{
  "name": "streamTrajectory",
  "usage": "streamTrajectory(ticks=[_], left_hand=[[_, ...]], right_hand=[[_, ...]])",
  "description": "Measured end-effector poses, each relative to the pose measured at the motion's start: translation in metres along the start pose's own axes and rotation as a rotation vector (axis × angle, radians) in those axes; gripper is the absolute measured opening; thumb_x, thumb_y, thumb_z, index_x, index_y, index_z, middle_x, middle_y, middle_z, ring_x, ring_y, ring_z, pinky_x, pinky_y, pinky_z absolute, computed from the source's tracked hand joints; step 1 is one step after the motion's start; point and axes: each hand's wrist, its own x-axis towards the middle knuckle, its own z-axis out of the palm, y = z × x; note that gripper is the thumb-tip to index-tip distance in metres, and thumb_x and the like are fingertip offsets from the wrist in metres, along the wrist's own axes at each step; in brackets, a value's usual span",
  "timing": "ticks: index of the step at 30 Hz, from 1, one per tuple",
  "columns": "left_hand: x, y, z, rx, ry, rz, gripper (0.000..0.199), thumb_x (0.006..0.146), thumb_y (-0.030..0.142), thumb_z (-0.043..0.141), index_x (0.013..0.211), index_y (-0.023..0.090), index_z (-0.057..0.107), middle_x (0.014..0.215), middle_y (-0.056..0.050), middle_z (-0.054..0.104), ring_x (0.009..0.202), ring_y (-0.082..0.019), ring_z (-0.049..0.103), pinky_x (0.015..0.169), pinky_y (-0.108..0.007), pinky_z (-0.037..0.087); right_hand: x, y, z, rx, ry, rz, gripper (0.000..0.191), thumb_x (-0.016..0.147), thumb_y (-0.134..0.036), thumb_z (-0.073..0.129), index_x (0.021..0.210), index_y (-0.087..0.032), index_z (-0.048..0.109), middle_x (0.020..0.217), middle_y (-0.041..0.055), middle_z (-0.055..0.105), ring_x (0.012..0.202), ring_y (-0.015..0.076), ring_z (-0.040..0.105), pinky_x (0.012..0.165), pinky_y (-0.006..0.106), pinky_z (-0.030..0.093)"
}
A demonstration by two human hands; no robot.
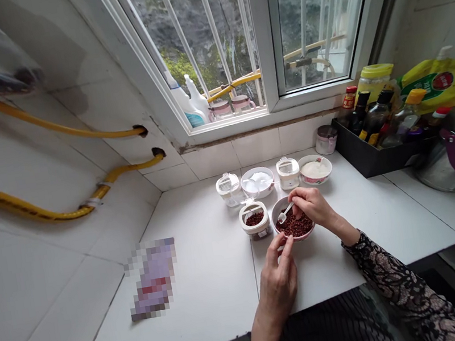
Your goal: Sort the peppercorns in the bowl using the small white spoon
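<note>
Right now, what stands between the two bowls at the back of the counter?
A white-topped jar stands between the bowl of white powder and the bowl of pale grains, seen in the head view.

1 head camera, facing forward and down
From above the near edge, it views the whole surface [211, 288] at moderate range, the window [215, 40] beyond.

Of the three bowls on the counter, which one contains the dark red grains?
The bowl nearest the person, between both hands, contains them; the other two bowls, behind it near the wall, contain a white and a pale content.
</note>
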Motion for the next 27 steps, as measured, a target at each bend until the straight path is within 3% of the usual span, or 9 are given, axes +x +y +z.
streamTrajectory(ticks=[18, 27], left_hand=[[-0.0003, 0.0004, 0.0002, -0.008, -0.001, -0.006, 0.057, 0.094, -0.001, 0.043, 0.148, 0.019, 0.046, 0.135, -0.017, 0.055, 0.124, -0.024, 0.064, 0.093, -0.032, 0.063], [-0.0002, 0.0005, 0.0003, -0.011, 0.002, -0.010, 0.058, 0.095, 0.000, 0.043, 0.149, 0.021, 0.044, 0.134, -0.017, 0.056, 0.123, -0.024, 0.064, 0.094, -0.033, 0.063]], right_hand=[[0.0031, 0.0014, -0.0031, 0.261, -0.016, 0.127, 0.017, 0.070, -0.034, 0.057, 0.074, -0.019, 0.062, 0.051, -0.0018, 0.066, 0.037, 0.0144, 0.059, 0.039, 0.022, 0.048], [0.0061, -0.0041, -0.0016, 0.349, 0.040, 0.058, 0.029, 0.076, -0.047, 0.065, 0.082, -0.019, 0.062, 0.058, -0.0015, 0.067, 0.045, 0.0150, 0.064, 0.049, 0.027, 0.057]])
